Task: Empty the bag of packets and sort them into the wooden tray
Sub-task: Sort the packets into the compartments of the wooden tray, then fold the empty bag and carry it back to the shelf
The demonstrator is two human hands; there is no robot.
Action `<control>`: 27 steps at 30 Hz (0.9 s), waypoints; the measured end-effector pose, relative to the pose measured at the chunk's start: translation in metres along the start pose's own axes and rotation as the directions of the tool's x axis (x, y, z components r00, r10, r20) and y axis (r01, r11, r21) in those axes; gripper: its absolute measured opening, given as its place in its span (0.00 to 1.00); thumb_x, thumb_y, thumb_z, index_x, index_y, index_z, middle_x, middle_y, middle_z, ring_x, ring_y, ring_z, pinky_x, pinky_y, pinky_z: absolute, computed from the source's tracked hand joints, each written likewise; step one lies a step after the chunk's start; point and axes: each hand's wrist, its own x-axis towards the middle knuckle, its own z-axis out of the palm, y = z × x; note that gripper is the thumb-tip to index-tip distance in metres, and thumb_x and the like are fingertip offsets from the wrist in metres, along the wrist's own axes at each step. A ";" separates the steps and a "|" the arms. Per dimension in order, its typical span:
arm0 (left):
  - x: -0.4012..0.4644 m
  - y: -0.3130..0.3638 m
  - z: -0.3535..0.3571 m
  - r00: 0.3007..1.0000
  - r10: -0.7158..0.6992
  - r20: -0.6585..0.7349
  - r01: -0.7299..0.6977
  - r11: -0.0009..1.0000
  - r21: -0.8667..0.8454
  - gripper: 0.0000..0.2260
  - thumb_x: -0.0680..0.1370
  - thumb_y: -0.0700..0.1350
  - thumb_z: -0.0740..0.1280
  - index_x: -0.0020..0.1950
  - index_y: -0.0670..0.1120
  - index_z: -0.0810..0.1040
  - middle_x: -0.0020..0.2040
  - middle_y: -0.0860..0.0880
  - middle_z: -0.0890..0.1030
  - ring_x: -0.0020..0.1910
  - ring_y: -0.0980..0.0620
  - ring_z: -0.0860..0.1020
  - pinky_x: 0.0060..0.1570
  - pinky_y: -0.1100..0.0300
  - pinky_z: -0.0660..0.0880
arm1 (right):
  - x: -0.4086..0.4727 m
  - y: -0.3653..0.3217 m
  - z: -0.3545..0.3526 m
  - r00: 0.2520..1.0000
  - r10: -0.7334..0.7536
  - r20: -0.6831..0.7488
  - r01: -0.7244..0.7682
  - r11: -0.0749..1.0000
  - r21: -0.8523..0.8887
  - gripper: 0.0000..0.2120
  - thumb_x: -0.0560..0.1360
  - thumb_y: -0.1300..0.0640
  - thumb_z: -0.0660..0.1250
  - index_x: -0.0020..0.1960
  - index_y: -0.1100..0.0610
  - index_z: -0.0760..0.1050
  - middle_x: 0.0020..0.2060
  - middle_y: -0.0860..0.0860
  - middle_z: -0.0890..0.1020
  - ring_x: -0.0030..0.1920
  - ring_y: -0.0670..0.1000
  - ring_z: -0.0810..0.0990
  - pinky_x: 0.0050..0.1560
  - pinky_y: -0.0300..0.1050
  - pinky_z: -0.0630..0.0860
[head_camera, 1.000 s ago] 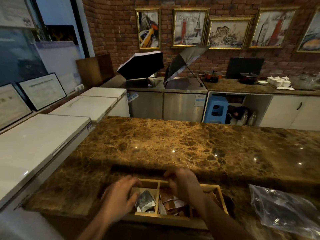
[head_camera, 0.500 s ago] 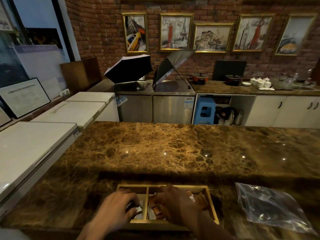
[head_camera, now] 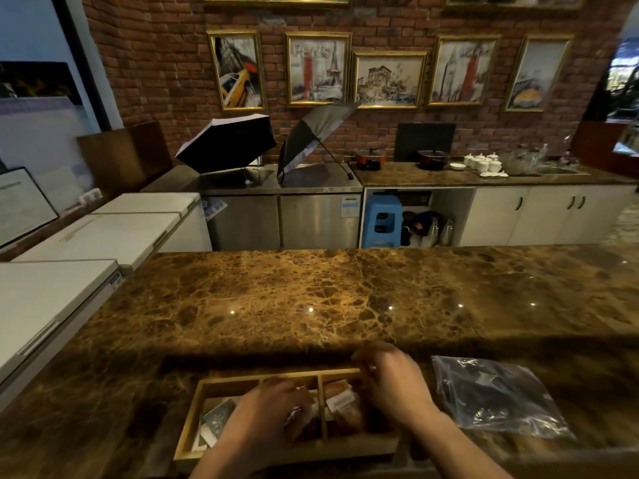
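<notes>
Brown marble worktop [head_camera: 311, 299] carries my three-compartment wooden tray [head_camera: 221, 383]; the clear plastic bag [head_camera: 498, 399] lies right of my right hand [head_camera: 394, 385]. I can't tell either grip. My left hand [head_camera: 266, 413] covers the brown packets [head_camera: 340, 401]; I'd keep kinds separate.

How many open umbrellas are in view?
2. A black umbrella sits on the steel back counter, left of a grey umbrella tilted beside it, under the framed pictures. None seems hidden.
</notes>
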 end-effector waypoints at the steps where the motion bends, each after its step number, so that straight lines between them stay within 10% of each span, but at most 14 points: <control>1: 0.000 0.000 0.001 1.000 -0.010 -0.002 0.010 1.000 0.000 0.13 0.78 0.62 0.61 0.58 0.61 0.78 0.57 0.62 0.79 0.59 0.61 0.73 0.54 0.61 0.75 | -0.003 0.011 -0.004 0.999 0.029 -0.028 -0.029 1.000 0.009 0.12 0.78 0.54 0.67 0.59 0.46 0.81 0.58 0.45 0.83 0.57 0.46 0.82 0.55 0.44 0.80; 9: 0.024 0.033 -0.008 0.977 -0.086 -0.196 0.102 0.992 0.074 0.02 0.78 0.58 0.65 0.47 0.62 0.74 0.45 0.63 0.81 0.43 0.63 0.76 0.42 0.67 0.70 | -0.046 0.101 -0.046 0.929 0.295 -0.221 -0.297 0.954 0.025 0.07 0.77 0.51 0.66 0.51 0.48 0.82 0.49 0.48 0.84 0.49 0.52 0.84 0.45 0.51 0.81; 27: 0.123 0.208 0.060 0.995 0.034 0.089 -0.035 0.999 0.006 0.33 0.75 0.65 0.66 0.77 0.61 0.59 0.78 0.54 0.63 0.75 0.50 0.65 0.73 0.52 0.65 | -0.129 0.228 -0.083 0.882 0.457 -0.117 -0.459 0.889 0.011 0.27 0.74 0.39 0.68 0.71 0.44 0.72 0.62 0.46 0.75 0.62 0.51 0.78 0.53 0.49 0.80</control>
